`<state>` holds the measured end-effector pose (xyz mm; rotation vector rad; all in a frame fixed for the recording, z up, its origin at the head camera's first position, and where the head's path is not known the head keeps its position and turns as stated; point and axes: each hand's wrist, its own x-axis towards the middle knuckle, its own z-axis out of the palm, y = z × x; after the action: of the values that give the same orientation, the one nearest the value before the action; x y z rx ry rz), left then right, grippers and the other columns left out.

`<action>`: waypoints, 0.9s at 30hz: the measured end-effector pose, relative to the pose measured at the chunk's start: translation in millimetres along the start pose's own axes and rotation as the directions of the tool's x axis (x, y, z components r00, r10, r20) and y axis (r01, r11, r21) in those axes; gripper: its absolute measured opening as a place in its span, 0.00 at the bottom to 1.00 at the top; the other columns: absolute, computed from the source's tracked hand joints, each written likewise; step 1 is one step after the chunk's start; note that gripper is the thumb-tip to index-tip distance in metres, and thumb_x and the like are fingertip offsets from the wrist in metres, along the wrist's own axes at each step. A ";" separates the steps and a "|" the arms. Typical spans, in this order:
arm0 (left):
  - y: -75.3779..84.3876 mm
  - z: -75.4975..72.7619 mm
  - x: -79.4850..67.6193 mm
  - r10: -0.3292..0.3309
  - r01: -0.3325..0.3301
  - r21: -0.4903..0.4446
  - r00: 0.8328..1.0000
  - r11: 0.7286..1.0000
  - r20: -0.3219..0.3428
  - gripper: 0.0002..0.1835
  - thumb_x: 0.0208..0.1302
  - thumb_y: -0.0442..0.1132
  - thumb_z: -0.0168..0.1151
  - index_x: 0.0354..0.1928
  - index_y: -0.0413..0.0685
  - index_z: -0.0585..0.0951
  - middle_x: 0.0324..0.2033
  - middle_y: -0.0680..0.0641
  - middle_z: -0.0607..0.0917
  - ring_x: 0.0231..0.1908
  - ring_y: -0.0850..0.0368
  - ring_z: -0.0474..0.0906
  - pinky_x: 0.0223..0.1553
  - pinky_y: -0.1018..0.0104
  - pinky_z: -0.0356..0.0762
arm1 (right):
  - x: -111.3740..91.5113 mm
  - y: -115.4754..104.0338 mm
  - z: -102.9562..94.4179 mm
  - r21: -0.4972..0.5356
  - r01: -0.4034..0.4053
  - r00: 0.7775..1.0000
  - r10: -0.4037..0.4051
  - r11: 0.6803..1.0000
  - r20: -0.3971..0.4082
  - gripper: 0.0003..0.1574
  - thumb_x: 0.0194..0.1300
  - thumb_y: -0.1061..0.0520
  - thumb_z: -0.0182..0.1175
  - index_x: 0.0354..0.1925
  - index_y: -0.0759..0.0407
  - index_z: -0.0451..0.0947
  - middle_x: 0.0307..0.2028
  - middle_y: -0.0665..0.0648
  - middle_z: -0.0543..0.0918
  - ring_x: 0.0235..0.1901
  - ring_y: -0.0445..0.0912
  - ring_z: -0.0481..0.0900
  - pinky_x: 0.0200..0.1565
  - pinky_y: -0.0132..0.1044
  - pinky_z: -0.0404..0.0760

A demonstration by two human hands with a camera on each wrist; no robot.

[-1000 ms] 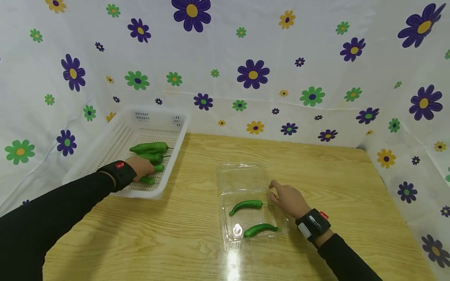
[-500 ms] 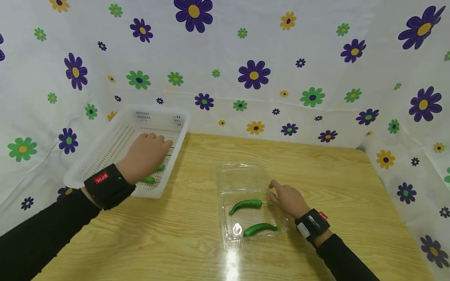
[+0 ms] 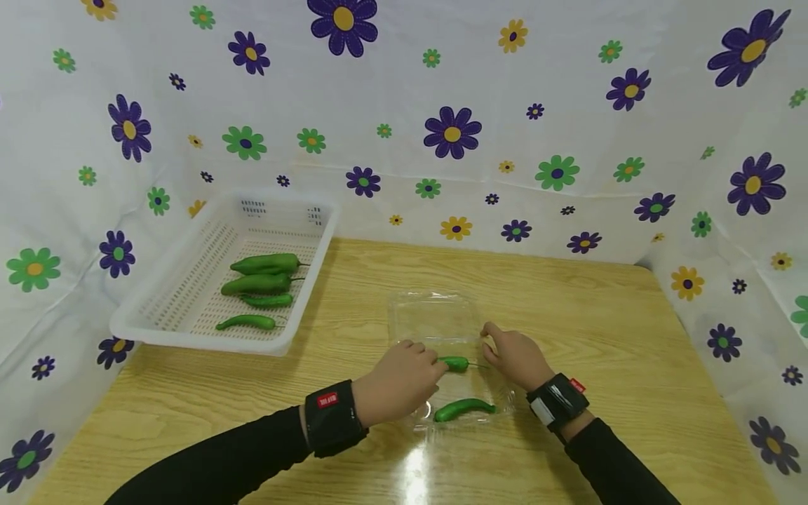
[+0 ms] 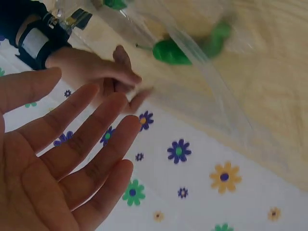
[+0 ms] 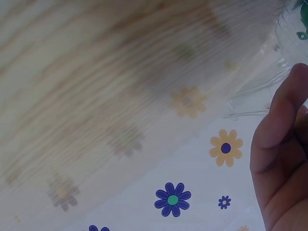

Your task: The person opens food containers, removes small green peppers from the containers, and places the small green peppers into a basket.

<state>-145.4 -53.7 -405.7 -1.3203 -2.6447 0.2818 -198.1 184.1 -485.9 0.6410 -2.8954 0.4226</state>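
Observation:
A clear plastic clamshell box [image 3: 435, 319] lies with its lid folded back on the wooden table. Two green chili peppers are in its near half: the farther chili [image 3: 456, 363] is partly hidden by my left hand [image 3: 399, 381], and the nearer chili [image 3: 465, 409] shows whole. That left hand hovers over the box's left side; the left wrist view shows its spread fingers [image 4: 103, 127] with nothing in them. At the right edge, by the hinge, my right hand [image 3: 517, 356] pinches the clear plastic between thumb and index finger.
To the left stands a white perforated plastic basket [image 3: 318, 256] with several green peppers [image 3: 255, 283] lying in it. A flower-printed white cloth [image 3: 391, 91] borders the wooden table [image 3: 568, 301] at the back and both sides.
My left hand has come out of the basket, moved right, and is now over the clamshell box. The right hand has stayed at the box's right edge.

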 end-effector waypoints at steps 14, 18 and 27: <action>33.9 57.7 29.4 -0.029 0.038 -0.053 0.986 0.998 0.165 0.18 0.51 0.64 0.64 0.30 0.59 0.80 0.30 0.59 0.83 0.31 0.62 0.78 0.31 0.71 0.74 | -0.5 -7.3 -0.7 -0.026 -0.030 1.000 0.030 0.999 0.001 0.09 0.63 0.57 0.59 0.42 0.58 0.74 0.09 0.45 0.54 0.10 0.37 0.48 0.15 0.26 0.45; 33.9 59.9 31.0 -0.023 0.033 -0.076 0.992 0.997 0.124 0.18 0.47 0.61 0.68 0.25 0.59 0.77 0.27 0.59 0.82 0.29 0.62 0.77 0.28 0.71 0.72 | -0.6 -6.5 -1.3 -0.017 -0.039 0.999 0.040 0.999 0.004 0.08 0.64 0.58 0.58 0.42 0.58 0.74 0.09 0.45 0.54 0.09 0.37 0.48 0.15 0.27 0.45; 32.2 68.2 32.6 -0.056 0.065 -0.097 0.994 0.993 0.090 0.02 0.55 0.39 0.63 0.28 0.56 0.80 0.27 0.56 0.84 0.27 0.61 0.77 0.26 0.70 0.73 | -1.1 -4.2 -0.6 0.002 -0.046 0.999 0.046 0.999 0.017 0.08 0.64 0.58 0.57 0.43 0.58 0.74 0.09 0.46 0.56 0.09 0.37 0.49 0.15 0.27 0.46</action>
<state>-156.1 -14.8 -477.3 -1.2809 -2.8002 0.2059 -195.2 181.1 -484.6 0.5822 -2.9312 0.4289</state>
